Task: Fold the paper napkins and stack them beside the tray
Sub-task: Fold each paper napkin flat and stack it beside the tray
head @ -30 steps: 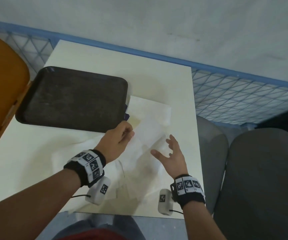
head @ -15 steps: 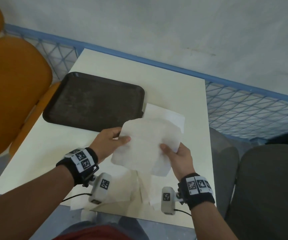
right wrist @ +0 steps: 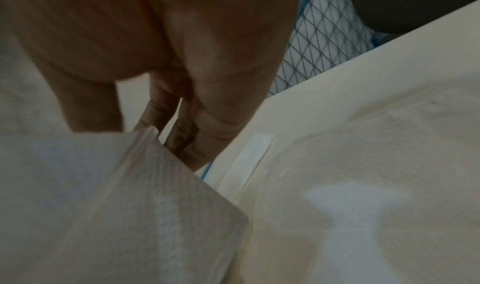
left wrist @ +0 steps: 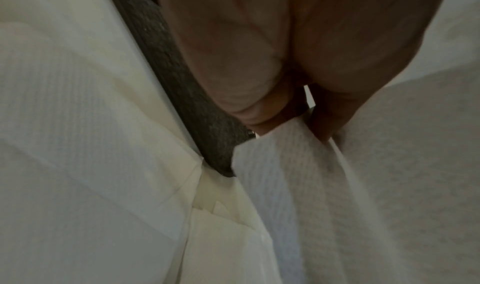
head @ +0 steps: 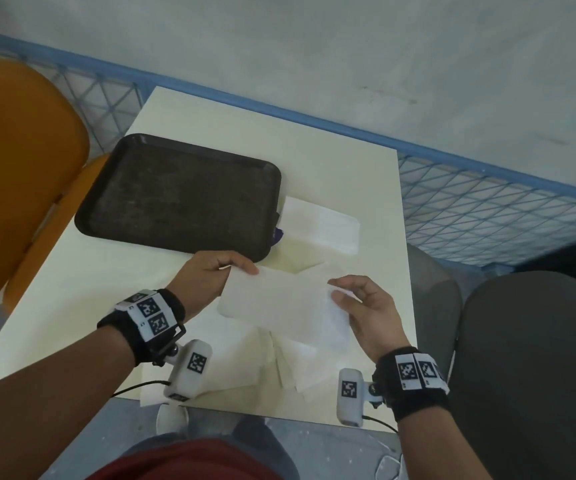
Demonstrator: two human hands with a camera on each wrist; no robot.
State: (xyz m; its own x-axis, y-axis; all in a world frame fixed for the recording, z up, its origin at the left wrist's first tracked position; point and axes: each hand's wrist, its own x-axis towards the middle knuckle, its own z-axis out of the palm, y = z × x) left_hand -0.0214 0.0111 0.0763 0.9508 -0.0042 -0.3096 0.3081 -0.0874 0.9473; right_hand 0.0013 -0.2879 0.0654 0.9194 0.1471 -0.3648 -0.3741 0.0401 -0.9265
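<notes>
**Napkin held between 2 hands above the table**

A white paper napkin [head: 286, 299] is held off the table [head: 331, 174], in front of the near right corner of the dark tray [head: 179, 192]. It looks folded into a long band. Its long axis runs left to right across the person's body, tilting slightly down toward the right, with the left end near the tray's front rim and the right end toward the table's right edge.

The left hand [head: 207, 271] pinches the napkin's upper left edge between thumb and fingers; the left wrist view shows the fingertips [left wrist: 324, 119] closed on the paper edge. The right hand [head: 369, 306] grips the right end, thumb on top and fingers curled behind it; in the right wrist view the fingers [right wrist: 192, 136] sit behind the folded edge.

Just right of the tray, a folded napkin [head: 321, 223] lies flat on the table, its left end touching or slightly under the tray's corner; which one cannot be told. More loose unfolded napkins [head: 272, 362] lie spread on the table under the hands, reaching the near edge.

An orange chair [head: 20, 174] stands left of the table, a grey chair [head: 529, 368] right of it, and a blue mesh fence [head: 487, 216] runs behind.
</notes>
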